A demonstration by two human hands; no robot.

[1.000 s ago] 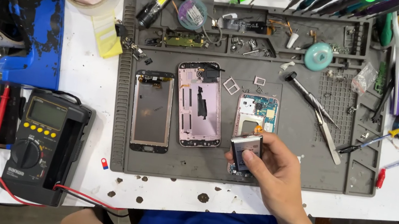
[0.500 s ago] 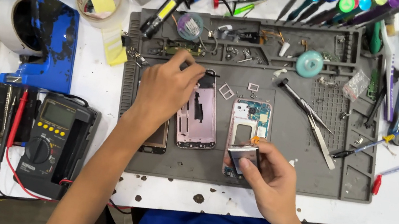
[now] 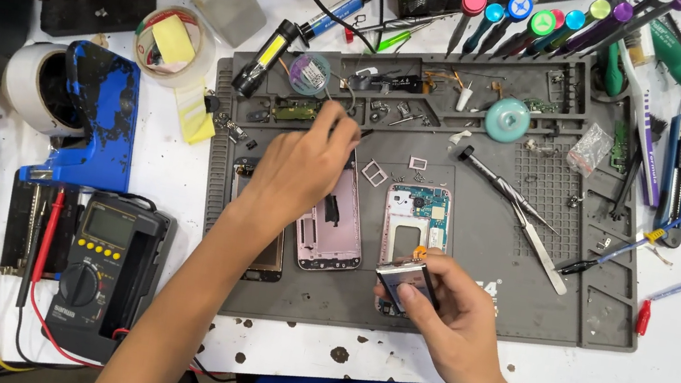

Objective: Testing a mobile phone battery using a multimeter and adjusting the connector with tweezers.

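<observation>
A small grey battery [image 3: 404,276] is gripped by the right hand [image 3: 449,313], clear of the open phone frame [image 3: 416,217]. The left hand [image 3: 299,167] is extended over the grey mat [image 3: 474,267]; its finger state cannot be told.

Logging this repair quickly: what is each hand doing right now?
Left hand: fingers pinched above the pink phone frame; contents cannot be told.
Right hand: holding a small battery.

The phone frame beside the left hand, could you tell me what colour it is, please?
Pink, or rose-gold; the phone frame shows best in the head view, partly covered by the left hand.
</observation>
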